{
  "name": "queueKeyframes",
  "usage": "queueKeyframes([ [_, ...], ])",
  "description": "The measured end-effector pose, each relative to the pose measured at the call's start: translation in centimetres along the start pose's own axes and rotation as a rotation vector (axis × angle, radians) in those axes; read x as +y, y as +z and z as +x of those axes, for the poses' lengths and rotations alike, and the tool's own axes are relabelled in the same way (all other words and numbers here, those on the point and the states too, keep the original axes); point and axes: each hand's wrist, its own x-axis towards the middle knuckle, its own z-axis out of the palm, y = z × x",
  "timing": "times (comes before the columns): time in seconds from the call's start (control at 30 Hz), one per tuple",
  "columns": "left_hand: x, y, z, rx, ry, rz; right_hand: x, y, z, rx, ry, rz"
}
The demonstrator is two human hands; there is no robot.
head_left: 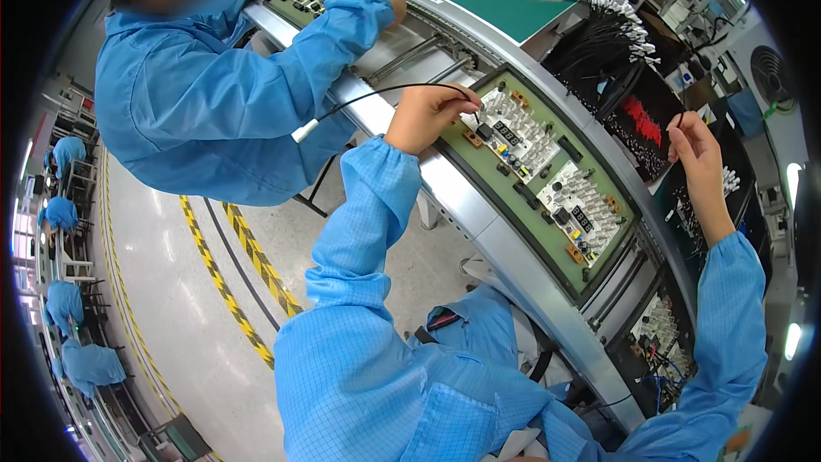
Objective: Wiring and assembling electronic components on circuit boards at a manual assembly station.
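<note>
My left hand (425,118) pinches a thin black cable (376,93) over the upper corner of a white circuit board (519,139). The cable arches back over my wrist and ends in a white connector (304,131). One end of it meets the board under my fingertips; whether it is seated I cannot see. A second white circuit board (583,214) lies beside the first, both in a green fixture (479,161) with a dark rim. Raised over the parts on the right, my right hand (701,167) has thumb and fingers pressed together; anything between them is too small to make out.
A bundle of black cables with white ends (620,26) hangs beyond the line, near small red parts (643,124). At upper left a co-worker in blue (214,111) leans over another green fixture (295,10). Another loaded fixture (658,334) sits at lower right, beside the conveyor's metal rail (505,244).
</note>
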Motion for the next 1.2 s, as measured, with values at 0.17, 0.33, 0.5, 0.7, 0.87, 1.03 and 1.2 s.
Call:
queueKeyframes([
  [0.17,-0.5,-0.3,0.0,-0.021,0.091,0.061,-0.2,0.2,0.0,-0.019,0.022,0.012],
  [0.33,-0.9,-0.2,0.1,-0.034,0.156,0.077,-0.8,1.5,-0.1,-0.02,0.064,-0.007],
  [0.5,-0.1,0.2,0.8,-0.132,0.246,0.181,-2.0,4.1,-0.4,-0.253,0.124,-0.046],
  [0.7,-1.0,-0.7,0.5,-0.123,0.274,0.165,-2.3,7.0,-0.2,-0.419,0.122,-0.161],
  [0.87,-0.8,-0.5,0.5,-0.144,0.207,0.171,-0.1,7.9,-0.4,-0.537,-0.16,-0.323],
  [1.03,-0.1,-0.7,0.3,-0.128,0.165,0.187,0.1,8.3,-1.0,-0.606,-0.331,-0.365],
  [1.2,0.1,-1.0,0.3,-0.16,0.127,0.179,-0.1,8.1,-1.3,-0.526,-0.341,-0.315],
])
